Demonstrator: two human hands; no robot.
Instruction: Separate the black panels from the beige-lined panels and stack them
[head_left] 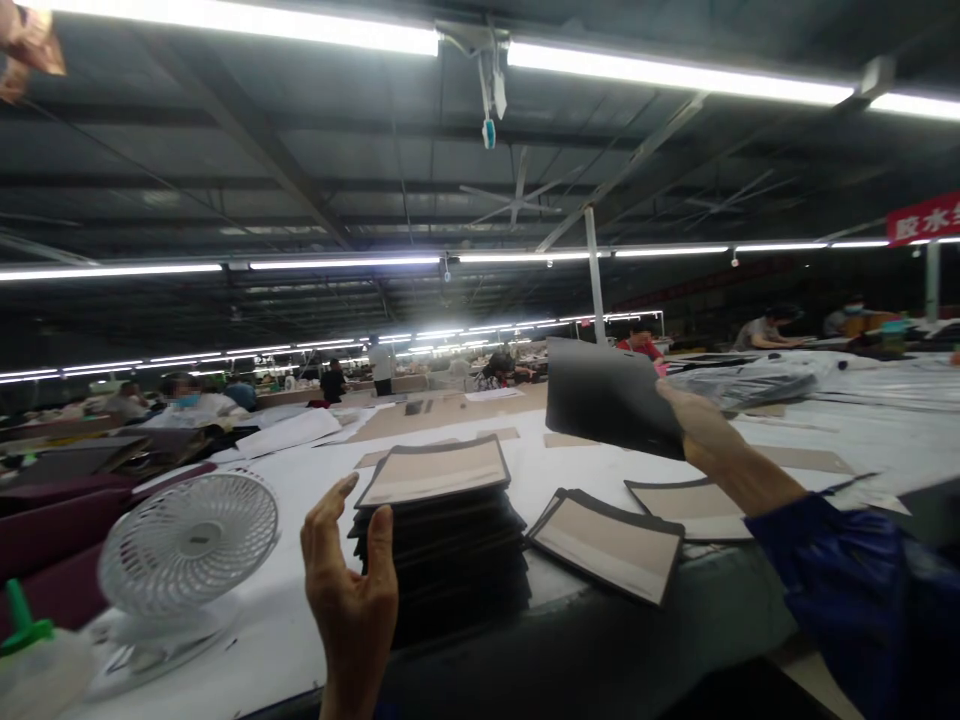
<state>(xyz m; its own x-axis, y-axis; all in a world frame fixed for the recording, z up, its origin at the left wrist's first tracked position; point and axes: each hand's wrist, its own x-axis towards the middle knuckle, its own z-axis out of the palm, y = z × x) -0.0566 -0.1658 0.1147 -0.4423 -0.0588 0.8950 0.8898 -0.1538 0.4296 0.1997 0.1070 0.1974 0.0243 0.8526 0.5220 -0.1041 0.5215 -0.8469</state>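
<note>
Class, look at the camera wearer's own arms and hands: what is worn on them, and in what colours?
The right hand is bare, with no glove; above its wrist comes a deep blue sleeve, loose and creased, with a slight sheen. The left hand is ungloved too; its sleeve is almost wholly out of view. No cables or markings can be made out.

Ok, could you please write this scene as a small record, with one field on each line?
Left-hand grip: open, beside the tall stack; contact unclear
Right-hand grip: holds a dark panel, raised above the table
Stack top: pale brown face with dark edge
Right of stack: small pile, similar faces
Left of stack: white fan
Overhead: lit tube lights
</note>
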